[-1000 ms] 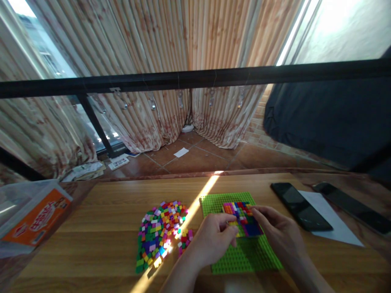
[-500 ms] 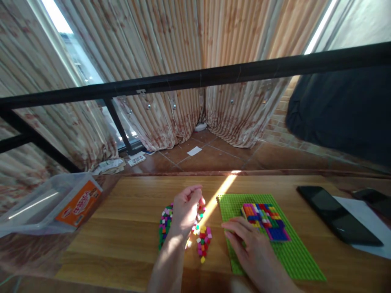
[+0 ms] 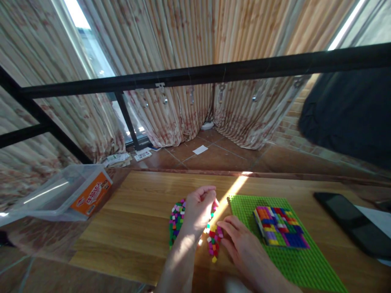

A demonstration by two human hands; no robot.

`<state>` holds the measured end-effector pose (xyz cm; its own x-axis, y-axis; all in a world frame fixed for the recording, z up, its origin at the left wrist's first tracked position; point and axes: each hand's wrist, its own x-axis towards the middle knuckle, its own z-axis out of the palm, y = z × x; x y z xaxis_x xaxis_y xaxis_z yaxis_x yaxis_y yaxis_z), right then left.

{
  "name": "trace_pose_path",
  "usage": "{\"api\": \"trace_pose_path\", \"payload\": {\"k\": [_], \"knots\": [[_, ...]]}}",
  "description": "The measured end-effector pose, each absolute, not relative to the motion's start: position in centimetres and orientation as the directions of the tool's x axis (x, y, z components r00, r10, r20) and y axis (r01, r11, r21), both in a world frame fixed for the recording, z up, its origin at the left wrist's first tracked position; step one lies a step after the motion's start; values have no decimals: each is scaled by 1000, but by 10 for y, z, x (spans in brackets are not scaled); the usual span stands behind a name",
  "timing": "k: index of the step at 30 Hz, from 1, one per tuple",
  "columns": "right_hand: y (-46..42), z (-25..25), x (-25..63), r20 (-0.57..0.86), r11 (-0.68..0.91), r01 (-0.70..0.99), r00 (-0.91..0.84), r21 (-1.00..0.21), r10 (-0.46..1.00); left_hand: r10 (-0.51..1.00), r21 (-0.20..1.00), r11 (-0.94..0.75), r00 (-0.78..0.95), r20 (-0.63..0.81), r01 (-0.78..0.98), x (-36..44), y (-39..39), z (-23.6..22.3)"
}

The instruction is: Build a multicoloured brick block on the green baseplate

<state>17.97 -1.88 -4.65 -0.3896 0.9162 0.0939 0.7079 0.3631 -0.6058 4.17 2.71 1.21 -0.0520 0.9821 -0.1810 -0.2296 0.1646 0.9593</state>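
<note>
My left hand point(image 3: 200, 207) hovers over a loose pile of small coloured bricks point(image 3: 176, 219). Its fingers are curled in with the thumb against them, and whatever lies inside is hidden. My right hand point(image 3: 241, 240) is at the right side of a smaller heap of pink, red and yellow bricks point(image 3: 214, 240); its thumb and index finger are apart at the heap's edge, with no brick visibly gripped. To the right lies a green baseplate point(image 3: 314, 268), bearing a block of many coloured bricks point(image 3: 279, 228) built up in layers.
A black phone point(image 3: 345, 224) rests on white paper point(image 3: 377, 219) at the table's right. Left of the wooden table point(image 3: 122, 228) stands a clear plastic box point(image 3: 64, 191) with an orange label. A dark metal rail point(image 3: 189, 75) crosses beyond the table, before curtains.
My right hand has gone left, off the baseplate and over to the small brick heap. My left hand keeps its curled pose above the pile. The whole view has shifted slightly.
</note>
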Motion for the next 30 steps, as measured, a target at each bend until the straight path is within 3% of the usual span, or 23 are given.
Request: {"api": "trace_pose_path", "payload": {"k": [7, 12, 16, 21, 30], "knots": [[-17, -47, 178, 101, 348, 708, -368, -614, 925, 981, 976, 186, -34, -191, -114, 43, 29, 9], [-17, -43, 185, 246, 366, 679, -272, -637, 930, 979, 978, 203, -18, -202, 41, 43, 28, 4], [-16, -37, 195, 381, 363, 689, -134, -627, 915, 965, 966, 198, 143, -222, 165, 46, 24, 3], [-15, -30, 202, 443, 343, 684, -32, -644, 896, 892, 966, 238, 372, -257, 98, 61, 17, 1], [-13, -25, 219, 346, 337, 533, -86, -776, 934, 910, 960, 277, 310, -273, 33, 71, 16, -1]]}}
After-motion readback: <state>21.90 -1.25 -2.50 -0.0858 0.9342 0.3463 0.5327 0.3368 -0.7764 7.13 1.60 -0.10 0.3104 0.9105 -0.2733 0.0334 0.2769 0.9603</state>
